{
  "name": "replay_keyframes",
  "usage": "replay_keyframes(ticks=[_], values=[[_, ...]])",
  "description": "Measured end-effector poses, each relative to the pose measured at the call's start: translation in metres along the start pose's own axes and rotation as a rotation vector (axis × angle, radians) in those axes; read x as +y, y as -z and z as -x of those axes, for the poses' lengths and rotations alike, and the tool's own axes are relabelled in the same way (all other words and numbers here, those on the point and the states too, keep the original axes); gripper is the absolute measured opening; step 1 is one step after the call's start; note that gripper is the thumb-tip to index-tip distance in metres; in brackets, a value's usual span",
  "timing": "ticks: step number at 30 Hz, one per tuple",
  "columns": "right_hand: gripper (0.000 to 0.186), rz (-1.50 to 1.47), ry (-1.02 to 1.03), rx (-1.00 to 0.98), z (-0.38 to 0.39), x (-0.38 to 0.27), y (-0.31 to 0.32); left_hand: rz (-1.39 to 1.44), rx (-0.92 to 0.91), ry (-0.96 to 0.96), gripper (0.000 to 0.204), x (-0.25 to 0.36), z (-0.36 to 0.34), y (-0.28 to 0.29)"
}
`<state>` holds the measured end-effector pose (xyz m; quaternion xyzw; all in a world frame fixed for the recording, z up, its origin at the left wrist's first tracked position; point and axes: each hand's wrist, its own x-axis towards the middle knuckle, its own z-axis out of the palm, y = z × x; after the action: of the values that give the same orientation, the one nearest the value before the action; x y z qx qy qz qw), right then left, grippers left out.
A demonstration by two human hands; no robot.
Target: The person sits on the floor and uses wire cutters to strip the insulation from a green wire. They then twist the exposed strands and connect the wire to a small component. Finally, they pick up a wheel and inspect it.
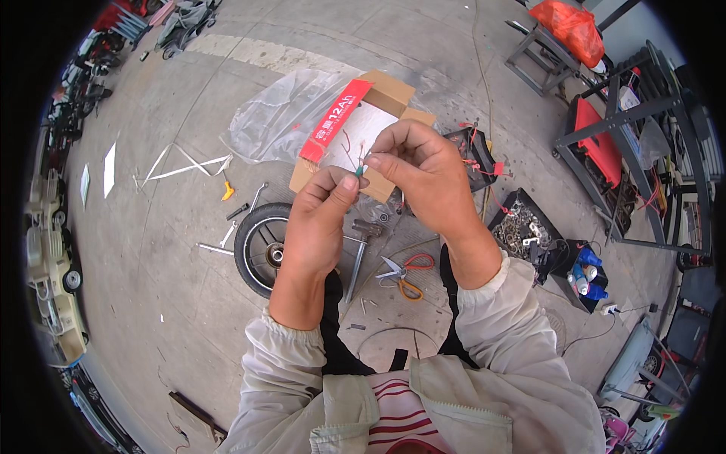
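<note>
In front of my chest, my left hand (321,216) pinches a thin green wire (358,172) between thumb and forefinger. Close by on its right, my right hand (429,178) pinches the fine upper end of the same wire; its exact tip is too small to make out. Thin dark red strands (348,142) rise just above the fingertips. Behind both hands lies an opened cardboard box (389,92) with a red printed strip (336,121) and a white sheet inside. My fingers hide part of the box and the wire.
On the floor stand a small wheel (240,253), a hammer (358,265), scissors (408,266) with orange handles and a yellow-handled tool (228,192). Crumpled plastic (265,125) lies left of the box. Rightward are a tray of metal parts (522,227), blue-capped bottles (586,274) and a metal frame (628,129).
</note>
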<state>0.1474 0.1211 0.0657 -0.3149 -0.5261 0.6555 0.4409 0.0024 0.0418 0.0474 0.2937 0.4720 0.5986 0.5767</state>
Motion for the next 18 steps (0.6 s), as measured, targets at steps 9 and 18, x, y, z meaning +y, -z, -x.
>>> replay_keyframes(ticks=[9, 18], values=[[0.008, 0.654, 0.388, 0.196, 0.004, 0.009, -0.002, -0.053, -0.050, 0.075, 0.021, -0.002, -0.005, -0.004], [0.008, 0.591, 0.440, 0.322, 0.002, 0.016, -0.001, -0.007, -0.050, 0.120, 0.018, -0.001, -0.006, -0.012]])
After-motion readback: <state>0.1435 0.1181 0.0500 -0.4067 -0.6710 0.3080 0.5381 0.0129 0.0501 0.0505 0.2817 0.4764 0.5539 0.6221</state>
